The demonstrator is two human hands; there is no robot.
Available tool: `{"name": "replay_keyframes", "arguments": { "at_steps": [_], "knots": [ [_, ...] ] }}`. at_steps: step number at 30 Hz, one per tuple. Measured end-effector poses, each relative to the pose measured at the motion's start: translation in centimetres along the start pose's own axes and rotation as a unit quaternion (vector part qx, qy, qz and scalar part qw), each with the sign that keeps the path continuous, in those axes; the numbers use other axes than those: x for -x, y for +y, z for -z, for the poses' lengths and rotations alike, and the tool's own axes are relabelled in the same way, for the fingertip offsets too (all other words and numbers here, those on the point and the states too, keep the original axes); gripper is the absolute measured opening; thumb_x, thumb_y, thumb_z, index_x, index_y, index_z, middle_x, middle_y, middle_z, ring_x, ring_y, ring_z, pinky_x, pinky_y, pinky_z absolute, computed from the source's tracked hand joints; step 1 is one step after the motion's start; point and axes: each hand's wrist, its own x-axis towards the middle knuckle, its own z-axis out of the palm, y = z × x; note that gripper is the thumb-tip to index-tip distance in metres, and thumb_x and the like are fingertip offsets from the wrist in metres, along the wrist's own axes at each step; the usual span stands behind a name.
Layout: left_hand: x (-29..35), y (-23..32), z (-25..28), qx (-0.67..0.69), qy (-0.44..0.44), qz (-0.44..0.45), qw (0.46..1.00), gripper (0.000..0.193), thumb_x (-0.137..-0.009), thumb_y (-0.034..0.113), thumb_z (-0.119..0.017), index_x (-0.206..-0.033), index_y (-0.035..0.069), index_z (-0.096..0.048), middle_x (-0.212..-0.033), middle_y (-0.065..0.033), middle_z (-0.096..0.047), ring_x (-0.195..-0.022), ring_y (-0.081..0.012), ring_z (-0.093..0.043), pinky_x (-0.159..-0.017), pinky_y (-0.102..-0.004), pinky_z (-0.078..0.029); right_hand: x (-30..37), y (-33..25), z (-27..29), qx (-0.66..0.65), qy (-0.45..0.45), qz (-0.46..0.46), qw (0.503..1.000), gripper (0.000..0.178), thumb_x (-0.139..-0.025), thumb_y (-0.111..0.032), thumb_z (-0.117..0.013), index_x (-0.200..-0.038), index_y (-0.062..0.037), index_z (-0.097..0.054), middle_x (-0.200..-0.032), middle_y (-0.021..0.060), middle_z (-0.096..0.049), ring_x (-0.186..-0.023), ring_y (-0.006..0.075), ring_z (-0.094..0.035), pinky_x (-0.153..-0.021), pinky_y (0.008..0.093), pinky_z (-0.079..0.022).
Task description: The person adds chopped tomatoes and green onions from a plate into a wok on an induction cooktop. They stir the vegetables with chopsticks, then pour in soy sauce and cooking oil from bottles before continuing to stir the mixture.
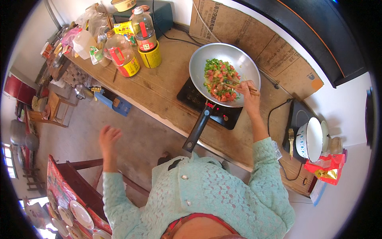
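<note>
In my right hand point(249, 92) is a pair of wooden chopsticks point(230, 86), gripped with the tips down in the food. Chopped green and red vegetables point(219, 75) are heaped in a silver frying pan point(247, 68). The pan rests on a black induction cooker point(227, 117) with lit red digits. Its black handle point(197, 129) points toward me, past the counter's edge, with no hand on it. My left hand point(110, 137) hangs in the air over the floor, left of the counter. It holds nothing, and its loosely bent fingers look slightly blurred.
Oil bottles point(126, 55) and a yellow container point(151, 56) stand on the wooden counter point(167, 75). At the right are a second black cooker point(296, 119), a white enamel bowl point(312, 139), a brush point(291, 141) and a red packet point(327, 168). Plates point(82, 214) lie on a table behind my left arm.
</note>
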Motion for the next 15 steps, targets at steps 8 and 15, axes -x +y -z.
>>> {"name": "replay_keyframes", "arguments": {
  "at_steps": [8,15],
  "knots": [
    [-3.6,-10.3,-18.0,-0.414,-0.128,-0.305,0.848,0.026,-0.076,0.006,-0.061,-0.101,0.002,-0.059,-0.098,-0.0145,-0.059,-0.087,-0.0289,-0.059,-0.076,-0.0341,-0.048,-0.5,1.3,-2.2,-0.050,-0.096,0.017,0.994,0.024,-0.094,-0.019,-0.051,-0.086,0.0029,-0.058,-0.088,0.0052,-0.057,-0.082,0.0151,-0.060,-0.073,0.0262,-0.051],
    [-3.6,-14.8,-21.9,-0.412,-0.062,-0.318,0.852,0.025,-0.073,0.002,-0.060,-0.098,0.001,-0.056,-0.101,-0.0170,-0.053,-0.104,-0.0361,-0.046,-0.091,-0.0426,-0.038,-4.4,0.9,3.8,0.014,0.002,-0.001,1.000,0.022,-0.093,-0.019,-0.052,-0.088,0.0013,-0.061,-0.084,0.0053,-0.061,-0.078,0.0128,-0.060,-0.071,0.0259,-0.051]
  ]
}}
